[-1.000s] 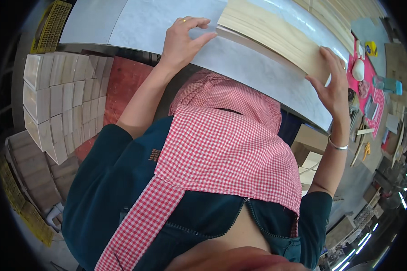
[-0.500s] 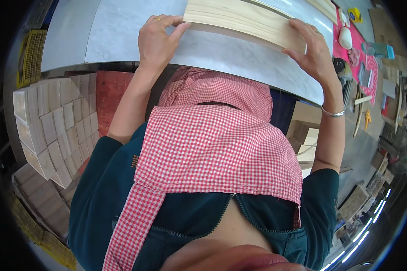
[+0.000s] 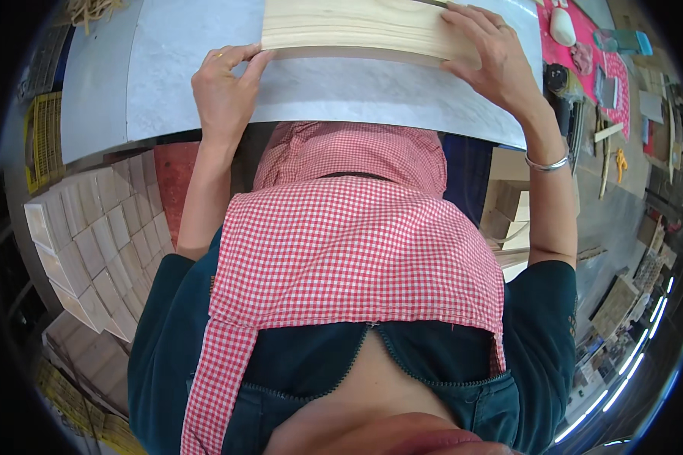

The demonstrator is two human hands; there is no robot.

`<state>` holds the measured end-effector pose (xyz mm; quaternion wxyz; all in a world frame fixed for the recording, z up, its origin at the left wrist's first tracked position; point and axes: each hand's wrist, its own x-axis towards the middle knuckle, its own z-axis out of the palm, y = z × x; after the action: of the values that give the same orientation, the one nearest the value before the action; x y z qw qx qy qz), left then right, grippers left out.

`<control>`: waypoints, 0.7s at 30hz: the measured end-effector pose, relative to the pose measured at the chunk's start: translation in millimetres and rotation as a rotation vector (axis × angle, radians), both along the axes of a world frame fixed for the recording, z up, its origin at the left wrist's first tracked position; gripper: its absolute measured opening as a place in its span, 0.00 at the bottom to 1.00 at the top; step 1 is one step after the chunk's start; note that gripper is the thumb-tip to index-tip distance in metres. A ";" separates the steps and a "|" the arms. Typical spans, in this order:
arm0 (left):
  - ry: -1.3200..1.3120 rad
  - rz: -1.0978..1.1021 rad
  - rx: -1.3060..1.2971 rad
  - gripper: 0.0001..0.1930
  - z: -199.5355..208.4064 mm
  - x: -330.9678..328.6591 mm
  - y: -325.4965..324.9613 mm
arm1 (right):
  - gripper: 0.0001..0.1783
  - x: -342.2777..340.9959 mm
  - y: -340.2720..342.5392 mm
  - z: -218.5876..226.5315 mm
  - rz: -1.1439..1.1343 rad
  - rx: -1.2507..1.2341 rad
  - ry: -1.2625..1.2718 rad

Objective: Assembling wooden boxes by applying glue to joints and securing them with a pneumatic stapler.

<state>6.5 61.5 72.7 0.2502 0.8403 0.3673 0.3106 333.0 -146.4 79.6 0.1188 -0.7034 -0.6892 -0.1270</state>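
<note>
A pale wooden board (image 3: 349, 26) with straight grain lies across the grey-white tabletop (image 3: 341, 87), its far side cut off by the top of the picture. My left hand (image 3: 224, 95) pinches the board's left near corner between thumb and fingers. At the other end, my right hand (image 3: 497, 64) grips the right end, the thumb on the near edge and the fingers spread over the top. The board's near side shows some thickness. Whether it is a single piece or part of something larger, I cannot tell.
Stacked wooden blocks or boxes (image 3: 102, 231) stand low at my left, near a yellow crate (image 3: 44, 140). Thin wood strips (image 3: 91, 9) lie at the far left. On the right, a pink cloth (image 3: 577, 42) bears a white bottle (image 3: 561, 26) and a teal-capped container (image 3: 622, 42).
The board and both hands now sit further left in the picture, and the board looks more level. The whole view has shifted too. Both hands keep their hold at the ends.
</note>
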 end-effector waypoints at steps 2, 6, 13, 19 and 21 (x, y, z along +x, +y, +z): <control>-0.002 0.006 -0.016 0.10 2.8 1.6 0.0 | 0.27 -1.3 -6.2 -3.2 -0.046 0.152 0.138; 0.022 0.021 -0.046 0.11 -1.2 -1.8 3.6 | 0.17 -20.1 -44.5 17.3 -0.288 0.090 0.486; 0.059 0.027 -0.101 0.11 3.7 3.3 2.0 | 0.04 -39.6 -52.9 10.8 -0.387 0.123 0.605; 0.059 0.049 -0.121 0.10 4.8 0.0 -1.2 | 0.03 -42.7 -45.3 11.2 -0.406 0.070 0.512; 0.053 0.046 -0.117 0.10 4.3 -3.7 -1.6 | 0.02 -44.5 -45.5 11.1 -0.372 0.067 0.513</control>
<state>2.8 59.8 77.0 0.2820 0.8235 0.4103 0.2720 288.4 -191.9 90.7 0.2864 -0.8220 -0.4920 0.0122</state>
